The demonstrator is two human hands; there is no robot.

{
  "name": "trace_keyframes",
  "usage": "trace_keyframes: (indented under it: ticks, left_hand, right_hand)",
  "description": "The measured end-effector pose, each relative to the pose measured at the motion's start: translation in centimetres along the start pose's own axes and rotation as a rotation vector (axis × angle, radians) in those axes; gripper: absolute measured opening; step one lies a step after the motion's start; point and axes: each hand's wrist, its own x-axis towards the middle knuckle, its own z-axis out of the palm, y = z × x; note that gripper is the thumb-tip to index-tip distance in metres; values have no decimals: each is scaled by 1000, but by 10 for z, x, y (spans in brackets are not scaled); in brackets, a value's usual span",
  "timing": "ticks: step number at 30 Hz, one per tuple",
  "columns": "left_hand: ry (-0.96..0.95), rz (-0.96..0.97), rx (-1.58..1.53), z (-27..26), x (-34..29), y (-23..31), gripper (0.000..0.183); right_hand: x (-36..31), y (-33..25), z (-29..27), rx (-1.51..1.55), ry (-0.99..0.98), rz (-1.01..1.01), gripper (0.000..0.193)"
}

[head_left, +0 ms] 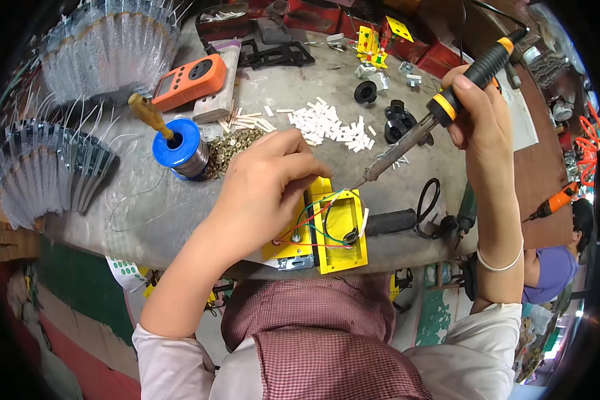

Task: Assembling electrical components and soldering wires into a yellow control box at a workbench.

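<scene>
My right hand [481,117] is closed around the black and orange handle of a soldering iron [401,148], its tip slanting down to the left. The tip is by the upper edge of an open yellow box [342,215], where several wire ends meet. Red, green, white and black wires run across the box. Left of it lies a yellow panel [277,251], partly under my left hand [268,183]. That hand is pinched, with a thin strand of solder wire [337,181] showing between its fingertips and the iron's tip.
A blue solder spool [175,148] with a wooden-handled tool in it stands left, beside brass-coloured parts [232,147]. White pieces [323,125], black round parts [399,120] and an orange meter [192,81] lie farther back. A black cable [393,222] leaves the box. Another person [553,273] is far right.
</scene>
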Motion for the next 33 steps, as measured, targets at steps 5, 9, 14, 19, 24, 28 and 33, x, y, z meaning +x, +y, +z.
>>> trace_keyframes:
  ticks: [5, 9, 14, 19, 24, 28, 33]
  left_hand:
    - [7, 8, -17, 5, 3, -4, 34]
    - [-3, 38, -2, 5, 4, -7, 33]
    - [-5, 50, 1, 6, 6, -7, 31]
    - [-12, 49, 4, 8, 7, -7, 28]
    - [4, 67, 1, 9, 7, -10, 27]
    - [2, 75, 7, 9, 7, -10, 25]
    - [9, 76, -10, 12, 6, -11, 23]
  right_hand:
    - [4, 10, 4, 38, -9, 73, 26]
    - [5, 14, 11, 23, -9, 104, 26]
    - [6, 16, 11, 27, -13, 110, 24]
    - [8, 17, 12, 17, -39, 104, 25]
    - [9, 20, 11, 14, -55, 101, 25]
    - [9, 19, 11, 30, -50, 121, 26]
    - [8, 20, 10, 32, -46, 126, 26]
